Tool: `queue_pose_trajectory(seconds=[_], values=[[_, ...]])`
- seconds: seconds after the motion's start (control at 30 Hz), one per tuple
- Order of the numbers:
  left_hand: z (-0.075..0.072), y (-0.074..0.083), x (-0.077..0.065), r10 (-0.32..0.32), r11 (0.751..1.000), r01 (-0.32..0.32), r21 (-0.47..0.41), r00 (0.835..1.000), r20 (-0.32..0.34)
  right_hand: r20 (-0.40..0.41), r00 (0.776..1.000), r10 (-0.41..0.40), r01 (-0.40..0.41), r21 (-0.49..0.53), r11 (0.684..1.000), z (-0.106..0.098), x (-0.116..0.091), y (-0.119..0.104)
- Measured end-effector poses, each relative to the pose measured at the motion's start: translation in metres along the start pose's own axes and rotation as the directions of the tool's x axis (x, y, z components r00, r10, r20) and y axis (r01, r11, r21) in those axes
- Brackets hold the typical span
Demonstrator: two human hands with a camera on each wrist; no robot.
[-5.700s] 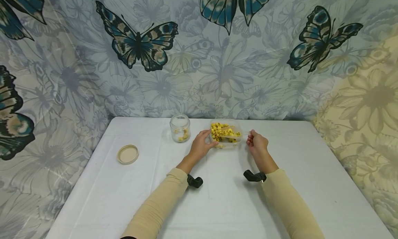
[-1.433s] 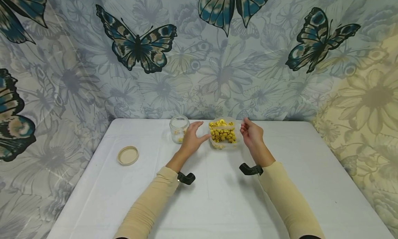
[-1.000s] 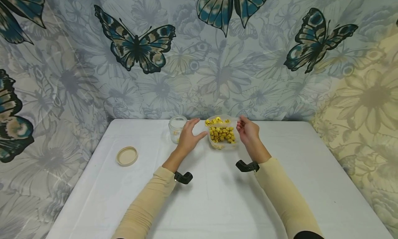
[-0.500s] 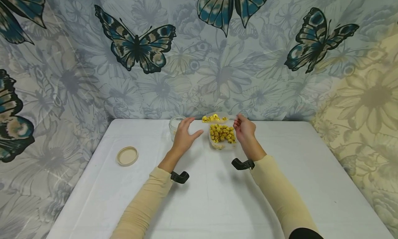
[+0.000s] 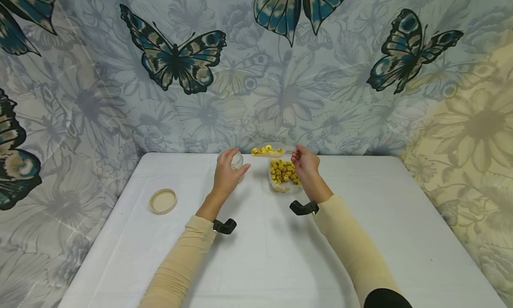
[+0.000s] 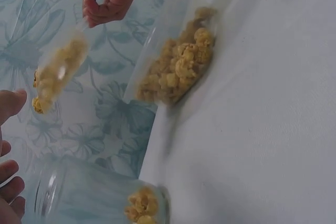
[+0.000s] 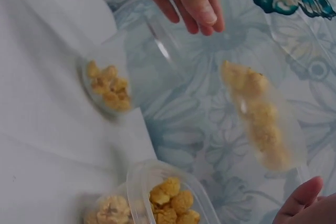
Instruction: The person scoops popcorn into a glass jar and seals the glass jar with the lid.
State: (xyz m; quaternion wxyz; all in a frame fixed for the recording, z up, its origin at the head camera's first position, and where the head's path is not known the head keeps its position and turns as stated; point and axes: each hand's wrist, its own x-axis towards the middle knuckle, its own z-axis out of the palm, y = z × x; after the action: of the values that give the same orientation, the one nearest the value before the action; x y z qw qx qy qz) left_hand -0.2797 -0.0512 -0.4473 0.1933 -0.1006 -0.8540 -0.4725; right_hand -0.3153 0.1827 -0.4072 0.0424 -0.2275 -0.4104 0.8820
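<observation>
My right hand [image 5: 307,165] pinches the handle of a clear plastic scoop [image 7: 287,124] loaded with yellow popcorn [image 5: 266,150]. The scoop is raised above and left of a clear plastic container [image 6: 164,24], which holds more popcorn. My left hand [image 5: 226,174] is beside a glass jar [image 7: 149,61], thumb and fingers spread near its mouth; in the right wrist view they look apart from the glass. Several popcorn pieces [image 6: 142,205] lie at the jar's bottom. In the head view the left hand hides part of the jar.
A round cream-coloured lid [image 5: 163,201] lies on the white table [image 5: 256,263], left of my left hand. Behind the table hangs a butterfly-and-flower-patterned cloth [image 5: 288,99]. Black cameras are strapped on both wrists.
The scoop has risen out of the container with popcorn and moved left toward the jar. My left hand has left the container's side and moved left to the jar. My right hand has shifted left.
</observation>
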Motion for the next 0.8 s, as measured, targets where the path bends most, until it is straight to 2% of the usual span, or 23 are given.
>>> queue_pose_trajectory(seconds=[0.23, 0.37, 0.53, 0.8], values=[[-0.006, -0.01, 0.0, -0.014, 0.999, 0.015, 0.028, 0.998, -0.057, 0.01, 1.0, 0.009, -0.009, -0.007, 1.0, 0.008, 0.0, 0.004], [-0.009, -0.018, 0.0, -0.042, 0.997, 0.046, 0.054, 0.997, -0.071, 0.016, 1.0, 0.012, -0.011, -0.028, 1.0, 0.012, 0.0, 0.008], [-0.012, -0.026, 0.0, -0.108, 0.993, 0.11, 0.038, 0.993, -0.054, 0.036, 0.999, 0.021, -0.021, -0.005, 1.0, 0.015, -0.001, 0.011], [-0.014, -0.038, -0.001, -0.209, 0.977, 0.209, -0.045, 0.978, 0.002, 0.078, 0.996, 0.042, -0.042, -0.004, 0.999, 0.017, -0.002, 0.016]])
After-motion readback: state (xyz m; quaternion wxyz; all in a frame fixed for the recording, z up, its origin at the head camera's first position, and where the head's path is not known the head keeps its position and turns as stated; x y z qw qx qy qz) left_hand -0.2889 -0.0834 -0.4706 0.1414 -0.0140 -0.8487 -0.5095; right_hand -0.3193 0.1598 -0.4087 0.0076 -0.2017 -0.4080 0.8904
